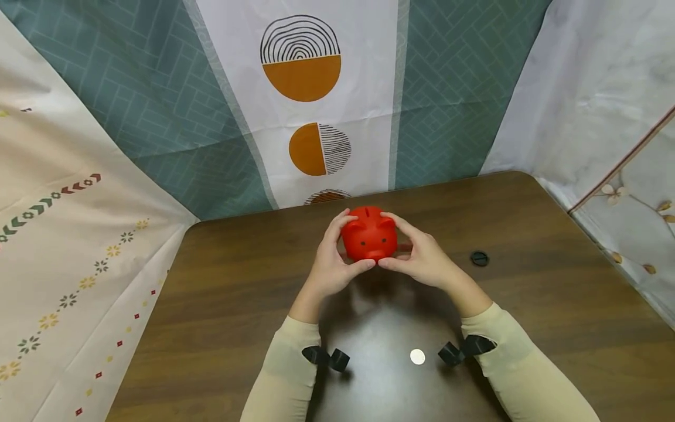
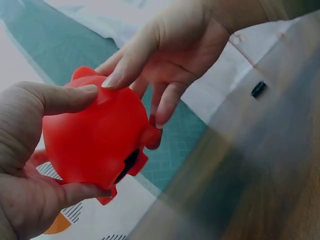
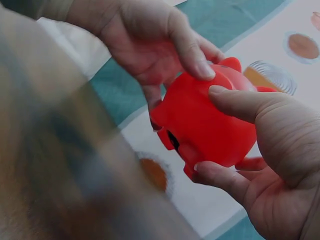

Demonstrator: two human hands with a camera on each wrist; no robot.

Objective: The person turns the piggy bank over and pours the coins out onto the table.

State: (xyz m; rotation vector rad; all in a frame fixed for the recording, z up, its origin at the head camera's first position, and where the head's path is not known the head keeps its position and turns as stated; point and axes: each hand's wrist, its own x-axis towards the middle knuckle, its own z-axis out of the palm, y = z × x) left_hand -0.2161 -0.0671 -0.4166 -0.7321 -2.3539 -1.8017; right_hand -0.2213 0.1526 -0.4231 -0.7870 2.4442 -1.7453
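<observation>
A red piggy bank (image 1: pixel 370 233) is held up between both hands over the table, its snout and two eyes facing me and a slot in its back. My left hand (image 1: pixel 337 261) grips it from the left, thumb by the snout and fingers round the side. From the right, my right hand (image 1: pixel 422 255) grips it the same way, the thumb tips close together in the left wrist view. Low on the piggy bank (image 3: pixel 212 122), in the right wrist view, a dark opening shows between the feet. Some fingertips are hidden behind it.
A small black round cap (image 1: pixel 479 258) lies on the wooden table (image 1: pixel 237 305) to the right of the hands. Nearer me is a small white disc (image 1: pixel 418 356) within a bright glare. Patterned cloth (image 1: pixel 448 88) hangs behind the table and at both sides.
</observation>
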